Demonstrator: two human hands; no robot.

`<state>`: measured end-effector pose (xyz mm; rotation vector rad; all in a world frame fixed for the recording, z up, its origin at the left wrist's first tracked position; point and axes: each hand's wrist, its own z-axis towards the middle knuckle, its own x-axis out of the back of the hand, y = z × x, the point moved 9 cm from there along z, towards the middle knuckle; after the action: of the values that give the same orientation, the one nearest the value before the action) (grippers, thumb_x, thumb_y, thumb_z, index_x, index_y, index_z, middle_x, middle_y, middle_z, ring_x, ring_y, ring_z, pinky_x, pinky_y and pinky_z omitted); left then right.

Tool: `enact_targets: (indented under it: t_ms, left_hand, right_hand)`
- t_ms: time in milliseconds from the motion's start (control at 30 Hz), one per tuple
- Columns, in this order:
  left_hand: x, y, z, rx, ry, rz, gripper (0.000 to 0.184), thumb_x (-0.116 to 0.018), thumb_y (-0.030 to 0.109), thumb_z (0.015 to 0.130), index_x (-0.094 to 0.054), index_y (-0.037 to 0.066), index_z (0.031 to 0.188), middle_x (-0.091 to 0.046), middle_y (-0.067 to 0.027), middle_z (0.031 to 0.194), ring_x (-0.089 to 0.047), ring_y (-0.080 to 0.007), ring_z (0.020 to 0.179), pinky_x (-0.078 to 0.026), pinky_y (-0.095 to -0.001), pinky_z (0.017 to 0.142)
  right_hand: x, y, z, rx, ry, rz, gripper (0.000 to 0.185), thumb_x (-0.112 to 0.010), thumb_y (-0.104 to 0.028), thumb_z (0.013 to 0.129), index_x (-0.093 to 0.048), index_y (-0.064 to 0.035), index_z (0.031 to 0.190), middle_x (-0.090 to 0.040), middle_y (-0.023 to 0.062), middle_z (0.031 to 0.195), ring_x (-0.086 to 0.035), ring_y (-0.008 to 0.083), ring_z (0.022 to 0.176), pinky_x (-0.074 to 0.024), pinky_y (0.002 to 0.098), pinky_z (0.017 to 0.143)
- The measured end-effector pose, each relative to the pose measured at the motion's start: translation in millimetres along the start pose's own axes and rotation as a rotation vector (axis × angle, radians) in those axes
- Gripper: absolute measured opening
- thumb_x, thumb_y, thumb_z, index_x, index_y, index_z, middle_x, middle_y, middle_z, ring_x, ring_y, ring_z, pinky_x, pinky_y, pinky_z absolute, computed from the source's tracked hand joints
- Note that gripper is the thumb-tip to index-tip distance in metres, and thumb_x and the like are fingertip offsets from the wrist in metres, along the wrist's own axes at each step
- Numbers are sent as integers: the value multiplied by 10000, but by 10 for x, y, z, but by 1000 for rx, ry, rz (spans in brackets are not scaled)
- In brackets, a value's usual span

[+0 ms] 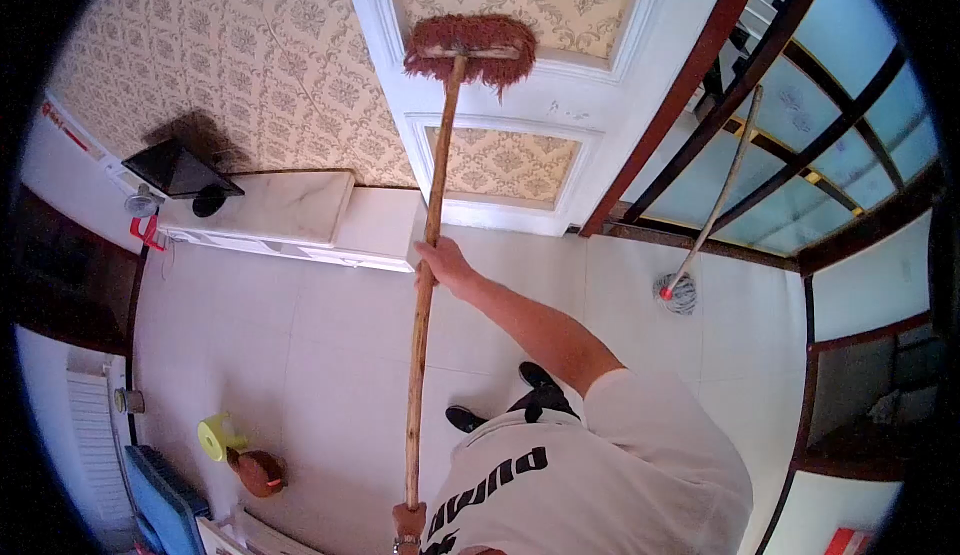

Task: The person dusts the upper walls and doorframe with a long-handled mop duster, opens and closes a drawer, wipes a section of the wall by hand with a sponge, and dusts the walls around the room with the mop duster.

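A mop with a long wooden handle (418,375) and a reddish-brown fringed head (470,47) is raised in front of a white panelled door (510,217). Whether the fringe touches the door, I cannot tell. Around the middle of the handle, my right hand (445,267) is closed, its arm stretched forward. My left hand (408,521), with a watch on the wrist, grips the handle's lower end near the bottom of the view. The handle runs nearly straight up, leaning slightly right at the head.
A grey string mop (680,293) leans against the glazed partition (800,155) at right. Along the left wall, a low white cabinet (270,205) carries a dark screen (180,167). A yellow-green object (215,437) and a brown one (260,473) stand on the floor at lower left.
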<state>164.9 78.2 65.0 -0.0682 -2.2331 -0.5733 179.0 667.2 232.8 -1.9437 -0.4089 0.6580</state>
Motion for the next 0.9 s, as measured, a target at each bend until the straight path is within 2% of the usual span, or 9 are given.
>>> enact_targets:
  t_ms: [33, 100, 167, 200, 367, 633, 700, 733, 900]
  left_hand:
    - [-171, -240, -10, -11, 38, -64, 317, -687, 253, 645, -585, -34, 557, -539, -184, 478, -578, -307, 446, -456, -410, 464]
    - [-293, -65, -259, -6, 79, -130, 323, -684, 263, 645, -585, -31, 552, -538, -183, 476, -576, -315, 444, -457, -417, 464]
    - [-76, 779, -691, -136, 139, 143, 324, -670, 279, 652, -594, -23, 558, -546, -190, 490, -583, -339, 469, -466, -427, 481]
    - [-436, 414, -652, -15, 41, 163, 327, -665, 298, 656, -605, -12, 573, -557, -196, 513, -589, -358, 501, -474, -438, 498]
    - [-601, 658, -1097, 6, 35, 222, 314, -664, 309, 665, -617, 6, 592, -572, -197, 542, -592, -361, 522, -477, -441, 506]
    - [-486, 803, -1420, 125, 109, 191, 297, -680, 335, 663, -649, 42, 623, -595, -172, 567, -605, -350, 555, -495, -420, 530]
    - [-511, 747, -1399, 121, 49, 250, 293, -687, 340, 657, -661, 49, 651, -604, -165, 579, -616, -347, 583, -504, -411, 553]
    - [-514, 791, -1425, 164, 23, 257, 289, -691, 339, 647, -664, 52, 664, -607, -164, 585, -620, -347, 597, -507, -410, 566]
    - [-533, 691, -1450, 220, 112, 87, 270, -686, 309, 633, -650, 42, 636, -593, -173, 570, -607, -356, 573, -492, -425, 548]
  right_hand:
    - [117, -25, -105, -2, -12, -3, 253, -492, -271, 901, -439, -28, 854, -569, 91, 644, -610, 223, 487, -377, 283, 359]
    - [393, -59, -330, -16, -49, 3, 238, -491, -268, 902, -436, -39, 869, -576, 87, 653, -621, 222, 518, -375, 282, 376]
    - [711, -40, -489, -56, -66, 7, 246, -500, -275, 902, -427, -41, 879, -577, 86, 662, -628, 221, 542, -383, 272, 394]
    - [870, -76, -587, -42, -52, 54, 250, -504, -275, 901, -425, -39, 882, -576, 85, 663, -628, 220, 542, -386, 272, 396]
    - [1487, -135, -966, -25, -44, 82, 255, -511, -284, 901, -420, -46, 900, -576, 68, 662, -621, 199, 531, -388, 258, 412]
    - [1451, -8, -1174, -7, 23, 170, 241, -516, -280, 905, -428, -56, 900, -558, 48, 662, -602, 165, 543, -412, 252, 449]
    - [1425, 263, -1088, 198, 61, 67, 233, -511, -269, 912, -425, -53, 890, -516, 39, 632, -555, 152, 498, -437, 267, 447]
    - [1270, 150, -1284, 37, 98, 233, 227, -496, -258, 918, -418, -51, 871, -478, 31, 609, -515, 137, 468, -450, 281, 422]
    - [960, 242, -1080, 88, 130, 249, 215, -498, -238, 917, -399, -58, 852, -463, 32, 591, -475, 121, 437, -435, 282, 376]
